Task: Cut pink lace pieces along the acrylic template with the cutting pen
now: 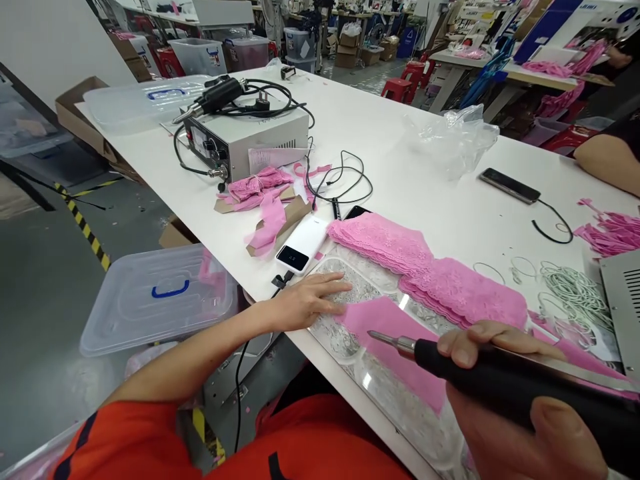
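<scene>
My left hand [313, 298] lies flat with fingers stretched out on a clear glass plate [350, 340] at the table's near edge, its fingertips touching the corner of a pink fabric piece [395, 333] spread on the glass. My right hand [520, 407] is wrapped round a black hot-cutting tool [500, 377], whose metal tip [383, 338] hovers just over the pink fabric. A stack of pink lace strips [430, 273] lies beyond the glass.
A white control box [250, 137] with a second black handpiece and cables stands at the back left. A white power bank [303, 247], pink scraps [260, 190], a phone [509, 185], a plastic bag and white cords [575, 293] lie about. Another person's arm [607, 160] rests far right.
</scene>
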Available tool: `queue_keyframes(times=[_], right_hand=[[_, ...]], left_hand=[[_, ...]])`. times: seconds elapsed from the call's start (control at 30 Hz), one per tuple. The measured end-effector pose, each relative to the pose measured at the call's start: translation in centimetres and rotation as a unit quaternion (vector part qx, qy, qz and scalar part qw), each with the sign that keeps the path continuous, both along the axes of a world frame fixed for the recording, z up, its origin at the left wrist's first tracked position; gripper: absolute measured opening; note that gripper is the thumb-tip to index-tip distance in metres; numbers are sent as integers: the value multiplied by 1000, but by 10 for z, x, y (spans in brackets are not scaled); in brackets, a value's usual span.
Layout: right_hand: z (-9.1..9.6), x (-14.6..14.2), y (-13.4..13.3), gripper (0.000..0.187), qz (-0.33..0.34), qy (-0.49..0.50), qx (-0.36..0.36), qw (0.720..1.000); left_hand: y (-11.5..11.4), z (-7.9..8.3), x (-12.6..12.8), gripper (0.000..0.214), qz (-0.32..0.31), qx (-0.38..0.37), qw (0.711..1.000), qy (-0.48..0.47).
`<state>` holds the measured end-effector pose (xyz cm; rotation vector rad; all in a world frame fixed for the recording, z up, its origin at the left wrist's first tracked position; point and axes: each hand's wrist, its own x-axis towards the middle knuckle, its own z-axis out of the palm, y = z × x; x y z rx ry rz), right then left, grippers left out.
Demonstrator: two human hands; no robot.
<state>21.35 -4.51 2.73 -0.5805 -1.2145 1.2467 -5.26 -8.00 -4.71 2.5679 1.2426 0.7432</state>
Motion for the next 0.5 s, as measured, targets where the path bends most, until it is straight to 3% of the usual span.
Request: queue_keyframes(times=[0.3, 0.5], right_hand=[[-5, -15, -4, 29, 41, -12, 8, 999], [-9, -27, -1, 31, 50, -15, 26, 998]], left_hand=[[1, -1, 1, 41, -2, 21, 999, -27], [0, -2, 3, 43, 11, 32, 999, -29]])
